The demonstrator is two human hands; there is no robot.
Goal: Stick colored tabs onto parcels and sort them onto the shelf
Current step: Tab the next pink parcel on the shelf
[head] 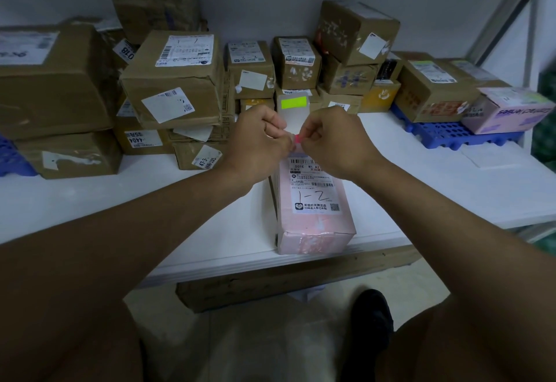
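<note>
Pink parcel (313,201) lies at the desk's (210,231) near edge, label up for tabbing; just beyond, left hand (258,141) pinches the tab sheet (291,111), right hand (331,141) fingers pinch a red tab (298,139)
</note>
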